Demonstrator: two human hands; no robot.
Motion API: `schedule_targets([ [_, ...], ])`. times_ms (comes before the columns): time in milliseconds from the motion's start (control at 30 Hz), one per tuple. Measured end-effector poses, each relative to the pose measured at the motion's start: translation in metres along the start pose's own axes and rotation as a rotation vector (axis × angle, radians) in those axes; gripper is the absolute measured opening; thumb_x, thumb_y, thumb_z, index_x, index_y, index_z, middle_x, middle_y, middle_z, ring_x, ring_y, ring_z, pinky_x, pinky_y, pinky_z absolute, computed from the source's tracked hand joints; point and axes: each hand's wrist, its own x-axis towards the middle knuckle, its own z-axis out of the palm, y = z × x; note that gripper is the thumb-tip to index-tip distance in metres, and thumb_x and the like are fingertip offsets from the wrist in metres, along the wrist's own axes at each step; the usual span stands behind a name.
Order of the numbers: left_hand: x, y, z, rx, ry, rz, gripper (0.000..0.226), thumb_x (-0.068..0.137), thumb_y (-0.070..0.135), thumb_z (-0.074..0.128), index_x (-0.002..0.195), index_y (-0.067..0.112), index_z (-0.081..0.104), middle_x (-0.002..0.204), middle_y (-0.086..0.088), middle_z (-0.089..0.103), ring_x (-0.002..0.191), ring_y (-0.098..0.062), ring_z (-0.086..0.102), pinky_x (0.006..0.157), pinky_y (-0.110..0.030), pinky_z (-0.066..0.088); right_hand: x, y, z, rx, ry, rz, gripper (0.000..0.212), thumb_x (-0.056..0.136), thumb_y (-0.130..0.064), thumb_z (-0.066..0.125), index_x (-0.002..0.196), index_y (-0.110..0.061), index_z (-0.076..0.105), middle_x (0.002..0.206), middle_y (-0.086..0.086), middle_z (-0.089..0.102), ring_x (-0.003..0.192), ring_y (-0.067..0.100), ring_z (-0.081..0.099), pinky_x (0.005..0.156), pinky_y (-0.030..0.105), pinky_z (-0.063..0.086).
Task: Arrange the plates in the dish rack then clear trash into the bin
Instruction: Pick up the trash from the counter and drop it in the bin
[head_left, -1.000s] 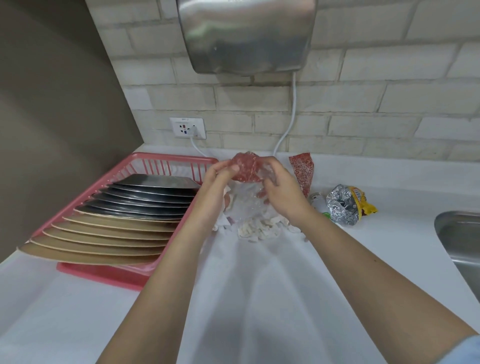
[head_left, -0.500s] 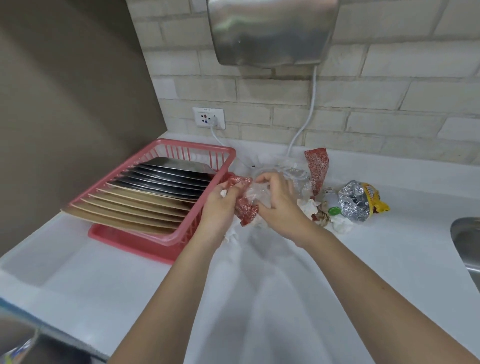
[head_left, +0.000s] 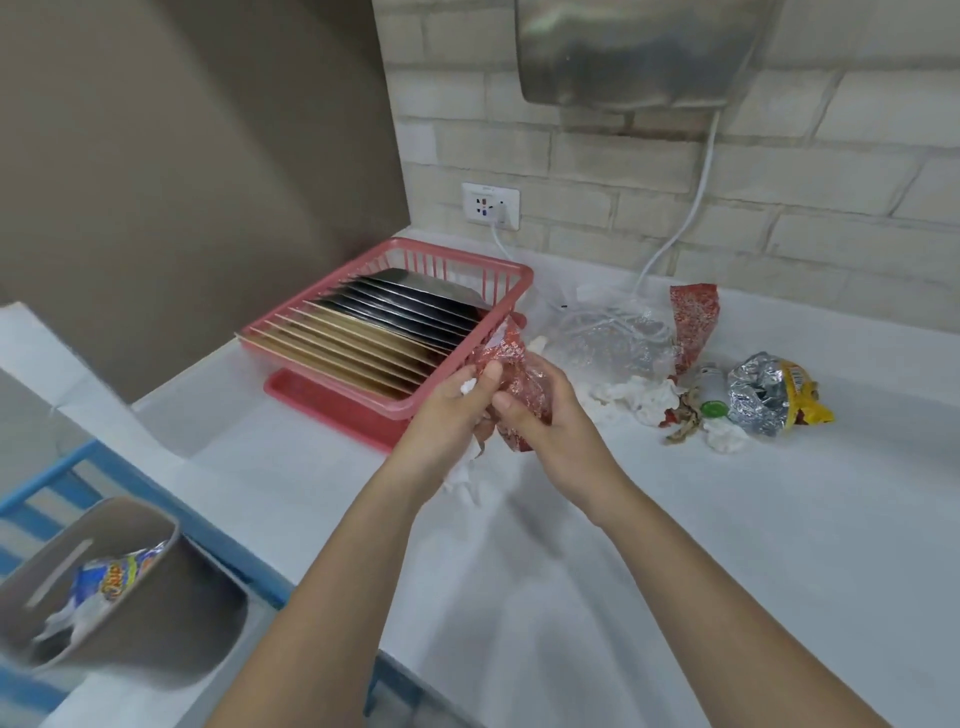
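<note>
Fingers (head_left: 488, 375) of both hands grip red wrapper (head_left: 514, 384); its print unreadable.

Both forearms extended, left hand (head_left: 449, 415) and right hand (head_left: 545, 415) close together, fingers (head_left: 483, 375) curled, gripping

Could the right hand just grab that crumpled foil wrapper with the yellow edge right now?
Probably not yet: the right hand and left hand both grip a red wrapper. Nothing blocks the foil wrapper on the counter.

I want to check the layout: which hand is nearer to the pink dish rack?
Left. The left hand is right beside the pink dish rack, at its near right corner. The right hand is further right, past the red wrapper both hands grip.
</note>
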Motion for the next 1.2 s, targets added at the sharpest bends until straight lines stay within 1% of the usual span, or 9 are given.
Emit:
schedule_targets([
  [133, -0.020, -0.004, -0.010, 0.196, 0.283, 0.101, 0.041, 0.092, 0.057, 0.052, 0.094, 0.021, 0.071, 0.083, 0.003, 0.071, 0.061, -0.004, 0.055, 0.056, -0.015, 0.045, -0.008, 0.007, 0.024, -0.010, 0.029, -0.042, 0.034, 0.096, -0.031, 0.057, 0.128, -0.032, 0.047, 0.115, -0.017, 0.060, 0.099, -0.008, 0.061, 0.074, 0.007, 0.047],
  [267, -0.047, -0.009, -0.038, 0.179, 0.438, 0.012, 0.047, 0.085, 0.057, 0.061, 0.116, 0.022, 0.058, 0.109, 0.006, 0.063, 0.070, -0.003, 0.056, 0.052, -0.009, 0.043, -0.009, 0.015, 0.057, -0.082, 0.037, -0.020, 0.026, 0.100, -0.034, 0.047, 0.125, -0.024, 0.050, 0.112, -0.010, 0.062, 0.099, 0.001, 0.062, 0.072, 0.009, 0.048],
  [433, -0.078, -0.010, -0.084, 0.220, 0.421, -0.106, 0.054, 0.087, 0.065, 0.053, 0.086, 0.015, 0.075, 0.067, 0.012, 0.069, 0.055, -0.003, 0.063, 0.053, -0.003, 0.040, -0.007, 0.019, 0.112, -0.130, -0.052, -0.012, 0.019, 0.102, -0.041, 0.037, 0.116, -0.030, 0.045, 0.105, -0.016, 0.059, 0.095, 0.001, 0.061, 0.078, 0.022, 0.053],
  [667, -0.117, -0.021, -0.176, 0.156, 0.534, -0.122, 0.039, 0.094, 0.038, 0.061, 0.096, -0.001, 0.067, 0.088, -0.012, 0.074, 0.077, -0.023, 0.071, 0.071, -0.030, 0.052, -0.003, 0.027, 0.208, -0.163, -0.213, -0.030, 0.016, 0.098, -0.048, 0.042, 0.106, -0.037, 0.033, 0.093, -0.008, 0.061, 0.086, 0.014, 0.065, 0.078, 0.048, 0.055],
  [767, -0.131, -0.035, -0.224, 0.108, 0.653, -0.174, 0.032, 0.098, 0.031, 0.057, 0.104, 0.001, 0.067, 0.098, -0.016, 0.074, 0.090, -0.029, 0.071, 0.083, -0.039, 0.054, -0.003, 0.038, 0.255, -0.029, -0.410, 0.041, 0.020, 0.094, -0.041, 0.043, 0.107, -0.053, 0.034, 0.106, -0.002, 0.059, 0.096, 0.021, 0.065, 0.078, 0.043, 0.056],
  [900, -0.148, -0.056, -0.288, -0.173, 0.731, -0.262, 0.020, 0.100, 0.015, 0.053, 0.096, 0.001, 0.067, 0.080, -0.016, 0.072, 0.069, -0.023, 0.071, 0.059, -0.029, 0.057, 0.005, 0.060, 0.320, -0.116, -0.571, -0.010, 0.044, 0.085, -0.031, 0.048, 0.104, -0.068, 0.034, 0.127, -0.004, 0.039, 0.118, 0.013, 0.047, 0.097, 0.035, 0.049],
  [967, -0.153, -0.069, -0.316, -0.269, 0.751, -0.317, 0.020, 0.099, 0.010, 0.051, 0.096, 0.002, 0.069, 0.085, -0.018, 0.073, 0.078, -0.028, 0.072, 0.074, -0.038, 0.059, 0.011, 0.073, 0.349, -0.168, -0.631, -0.026, 0.051, 0.090, -0.023, 0.053, 0.108, -0.069, 0.036, 0.124, -0.008, 0.038, 0.113, 0.003, 0.048, 0.096, 0.026, 0.048],
  [1100, -0.155, -0.094, -0.374, -0.195, 0.782, -0.348, 0.027, 0.102, 0.026, 0.050, 0.097, 0.009, 0.071, 0.092, -0.017, 0.074, 0.091, -0.030, 0.071, 0.087, -0.043, 0.055, 0.031, 0.097, 0.400, -0.341, -0.543, -0.052, 0.048, 0.089, -0.014, 0.055, 0.111, -0.055, 0.045, 0.121, -0.014, 0.050, 0.107, 0.005, 0.055, 0.091, 0.025, 0.049],
  [1200, -0.155, -0.109, -0.409, -0.168, 0.836, -0.380, 0.029, 0.100, 0.031, 0.048, 0.099, 0.012, 0.070, 0.091, -0.010, 0.074, 0.084, -0.022, 0.071, 0.067, -0.026, 0.057, 0.045, 0.119, 0.430, -0.392, -0.426, -0.046, 0.047, 0.085, -0.005, 0.055, 0.104, -0.047, 0.051, 0.116, -0.012, 0.059, 0.099, 0.007, 0.058, 0.079, 0.017, 0.045],
])
